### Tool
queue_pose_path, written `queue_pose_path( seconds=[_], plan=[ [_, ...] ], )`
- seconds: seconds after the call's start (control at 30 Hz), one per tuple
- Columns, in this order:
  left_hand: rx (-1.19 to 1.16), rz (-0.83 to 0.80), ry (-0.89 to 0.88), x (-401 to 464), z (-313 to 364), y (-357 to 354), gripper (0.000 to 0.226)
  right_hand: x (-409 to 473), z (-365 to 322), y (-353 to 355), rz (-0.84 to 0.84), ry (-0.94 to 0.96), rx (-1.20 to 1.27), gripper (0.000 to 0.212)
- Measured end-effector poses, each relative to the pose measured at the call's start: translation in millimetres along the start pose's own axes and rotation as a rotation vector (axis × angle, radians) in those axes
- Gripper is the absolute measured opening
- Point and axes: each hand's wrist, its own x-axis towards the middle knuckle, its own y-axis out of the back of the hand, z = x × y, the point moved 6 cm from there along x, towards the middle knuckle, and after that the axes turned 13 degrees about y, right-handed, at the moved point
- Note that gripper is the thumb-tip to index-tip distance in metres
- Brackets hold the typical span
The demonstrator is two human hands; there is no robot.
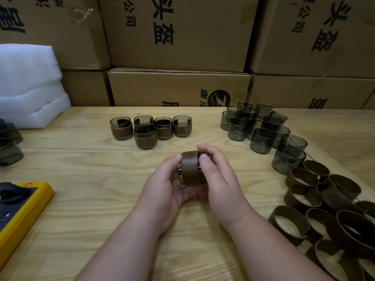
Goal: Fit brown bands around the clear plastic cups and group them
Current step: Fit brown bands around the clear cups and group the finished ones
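Fingers (pixel 205 159) of both hands pinch brown band (pixel 189 169) round cup.

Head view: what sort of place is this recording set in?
Probably a packing or assembly bench in a warehouse or small workshop. Printed cardboard cartons are stacked behind a wooden table, which holds batches of bare cups, loose brown bands and finished banded cups.

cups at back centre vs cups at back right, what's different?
The back-centre cups each wear a brown band; the back-right cups are bare. The centre group has five, four in a row and one in front; the right group holds far more, loosely clustered. Both groups are smoky clear plastic, mostly upright on the wooden table.
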Motion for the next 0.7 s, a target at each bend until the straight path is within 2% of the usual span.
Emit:
queue_pose_path(
  seconds=[0.1,0.23,0.33,0.53,0.7],
  plan=[
    [0.001,0.034,-0.009,0,1,1,0.05,-1,-3,-6,-0.101,0.039,-0.108,0.065],
    [-0.005,0.071,-0.021,0,2,4,0.058,-1,-5,-6,-0.112,0.092,-0.193,0.073],
    [0.028,0.104,-0.034,1,1,3,0.055,-1,-6,-7,-0.114,0.104,-0.203,0.067],
    [0.019,0.158,-0.101,3,2,7,0.047,-2,-7,-13,-0.158,0.1,-0.18,0.04],
    [0.019,0.18,-0.107,1,4,10,0.036,-2,-6,-13,-0.171,0.124,-0.174,0.046]
  ],
)
